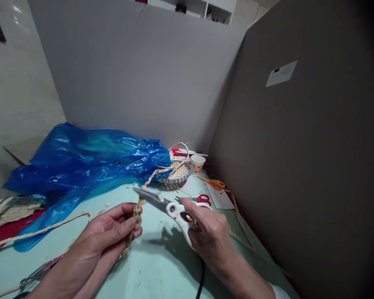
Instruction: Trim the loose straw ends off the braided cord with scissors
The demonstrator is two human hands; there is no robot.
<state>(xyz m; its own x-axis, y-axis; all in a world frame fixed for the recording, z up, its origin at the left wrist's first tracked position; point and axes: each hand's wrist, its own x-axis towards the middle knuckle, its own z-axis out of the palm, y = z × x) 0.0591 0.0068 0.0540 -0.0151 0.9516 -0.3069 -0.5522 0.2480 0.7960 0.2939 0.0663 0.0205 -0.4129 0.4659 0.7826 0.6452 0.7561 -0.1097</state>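
Between its thumb and fingers, my left hand (112,232) pinches a braided straw cord (138,210) at the middle of the view. The cord rises from the fingers and runs back towards a small round woven basket (178,173). White-handled scissors (173,210) are in my right hand (210,232), whose fingers are wrapped round the handles. The grey blades point left, just above my left fingertips, and cross the cord. Whether the blades touch the cord is hard to tell.
A crumpled blue plastic bag (112,153) covers the back left. Near the basket are a paper cup (198,164), red scissors (203,199) and orange scissors (216,183). Grey panels (137,66) stand behind and right. Straw strands lie at the left on the pale green table (149,270).
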